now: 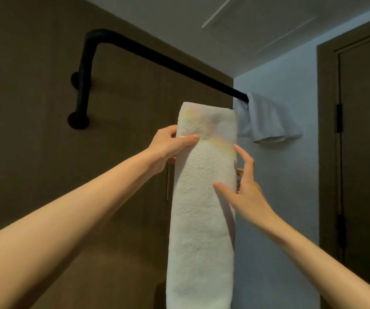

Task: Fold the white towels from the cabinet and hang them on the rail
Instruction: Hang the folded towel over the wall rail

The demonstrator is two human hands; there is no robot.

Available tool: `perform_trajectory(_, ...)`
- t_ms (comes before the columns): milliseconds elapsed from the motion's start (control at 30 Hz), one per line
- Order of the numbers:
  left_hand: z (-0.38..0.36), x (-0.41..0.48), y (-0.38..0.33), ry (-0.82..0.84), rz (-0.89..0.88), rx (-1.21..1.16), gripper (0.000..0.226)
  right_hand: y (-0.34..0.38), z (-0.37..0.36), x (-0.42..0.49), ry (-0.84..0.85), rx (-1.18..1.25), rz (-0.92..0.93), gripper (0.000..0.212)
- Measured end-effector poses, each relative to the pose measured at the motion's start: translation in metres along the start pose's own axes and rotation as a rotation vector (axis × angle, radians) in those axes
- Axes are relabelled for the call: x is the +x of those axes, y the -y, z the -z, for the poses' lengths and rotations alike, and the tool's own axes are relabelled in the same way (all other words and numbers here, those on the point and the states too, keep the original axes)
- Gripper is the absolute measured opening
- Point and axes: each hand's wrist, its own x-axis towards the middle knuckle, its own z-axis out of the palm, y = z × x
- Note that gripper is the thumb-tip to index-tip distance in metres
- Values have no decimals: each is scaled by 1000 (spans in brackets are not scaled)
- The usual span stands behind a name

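Note:
A long folded white towel (202, 219) hangs upright in front of me, its folded top edge just below the black pipe rail (157, 56). My left hand (168, 146) grips the towel's left edge near the top, thumb across the front. At the towel's right edge, my right hand (244, 188) lays its thumb on the front, with fingertips showing behind the edge and the index finger pointing up. A second white towel (266, 121) is draped over the far right end of the rail.
The rail is fixed to a dark brown wall panel (34, 108) by two round mounts at the left. A slim vertical handle (168, 181) shows beside the towel. A pale blue wall and a dark door (362, 130) stand at the right.

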Motion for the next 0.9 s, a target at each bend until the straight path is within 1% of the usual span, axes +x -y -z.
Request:
perform_trajectory(100, -11, 24, -16, 3, -34, -38, 36, -2, 10, 14, -96, 18, 36, 75)
perform_trajectory(300, -23, 68, -41, -23, -109, -155, 47, 16, 28, 63, -277, 15, 123, 66)
perform_trajectory(467, -22, 100, -50, 116, -148, -230, 50, 27, 43, 107, -326, 11, 163, 59)
perform_trajectory(500, -23, 105, -48, 141, -142, -232, 49, 27, 46, 115, -328, 3, 156, 59)
perform_trajectory(600, -31, 118, -40, 191, -139, -180, 31, 22, 57, 141, -359, -23, 154, 58)
perform_trajectory(700, -40, 132, -26, 217, -133, -123, 32, 7, 70, 170, -391, -47, 141, 58)
perform_trajectory(800, -55, 144, -13, 190, -149, -103, 30, -12, 87, 203, -410, -31, 163, 58)
perform_trajectory(900, -73, 164, -3, 94, -188, -128, 49, -27, 103, 239, -432, -13, 195, 57)
